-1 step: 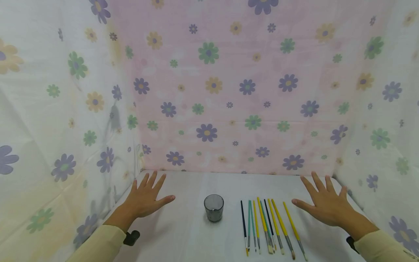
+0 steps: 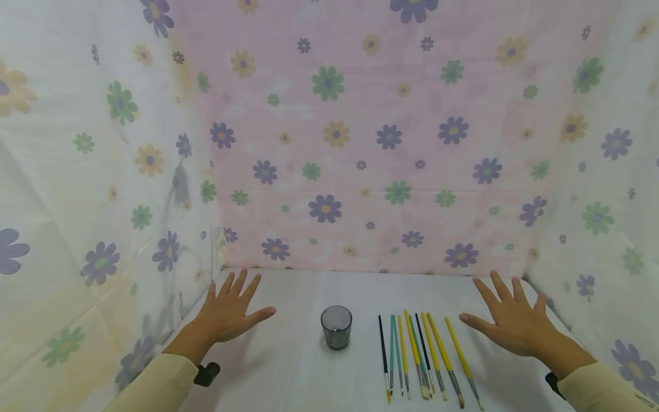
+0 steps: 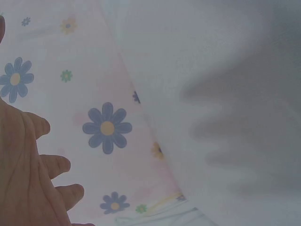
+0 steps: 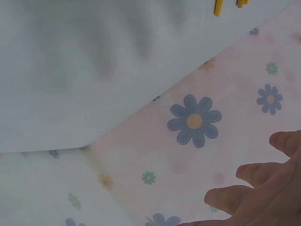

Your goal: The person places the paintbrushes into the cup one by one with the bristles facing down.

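Note:
In the head view my left hand point(image 2: 226, 313) hovers over the left side of the white table with fingers spread, holding nothing. My right hand point(image 2: 517, 321) is likewise spread above the right side, its thumb nearest the paintbrushes. A smoky grey glass point(image 2: 337, 328) stands upright near the middle, touched by neither hand. To its right lie several paintbrushes in a loose row, bristles toward me; among them are a black brush point(image 2: 383, 348), a teal brush point(image 2: 396, 348) and, rightmost, a yellow brush point(image 2: 460, 349). Yellow handle ends point(image 4: 218, 7) peek into the right wrist view.
A white cloth covers the table point(image 2: 293, 377). Flower-printed sheets rise around it: a pink one point(image 2: 360, 114) at the back and pale ones at the left point(image 2: 56, 189) and right point(image 2: 592, 171). Dark wrist devices sit near both sleeves.

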A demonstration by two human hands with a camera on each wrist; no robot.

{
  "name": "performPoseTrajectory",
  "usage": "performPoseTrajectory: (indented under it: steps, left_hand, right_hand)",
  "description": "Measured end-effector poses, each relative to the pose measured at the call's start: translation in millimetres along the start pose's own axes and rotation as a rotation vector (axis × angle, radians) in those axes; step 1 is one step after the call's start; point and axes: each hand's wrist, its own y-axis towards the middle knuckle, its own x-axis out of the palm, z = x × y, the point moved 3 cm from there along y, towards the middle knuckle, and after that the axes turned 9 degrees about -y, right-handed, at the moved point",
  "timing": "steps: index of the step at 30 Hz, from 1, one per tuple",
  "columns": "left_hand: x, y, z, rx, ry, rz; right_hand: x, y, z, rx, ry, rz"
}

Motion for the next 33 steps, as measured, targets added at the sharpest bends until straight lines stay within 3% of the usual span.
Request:
performPoseTrajectory:
  steps: [10, 17, 23, 29, 33]
  left_hand:
    - [1.0, -0.9, -1.2, 0.003, -0.012, -0.009]
    - [11.0, 4.0, 1.2, 0.008, -0.066, -0.060]
    - [26.9, 7.0, 4.5, 0.005, -0.179, -0.109]
    - [41.4, 10.5, 15.3, 0.023, -0.288, -0.115]
    - [50.2, 11.7, 24.8, 0.001, -0.353, -0.122]
  right_hand:
    - [3, -1.9, 4, 0.009, 0.005, -0.009]
    - [6, -0.4, 5, 0.023, 0.038, -0.032]
    - [15, 3.3, 4, 0.013, 0.072, -0.073]
    - [25, 8.9, 5, 0.016, 0.121, -0.117]
    - [30, 11.8, 5, 0.021, 0.125, -0.131]
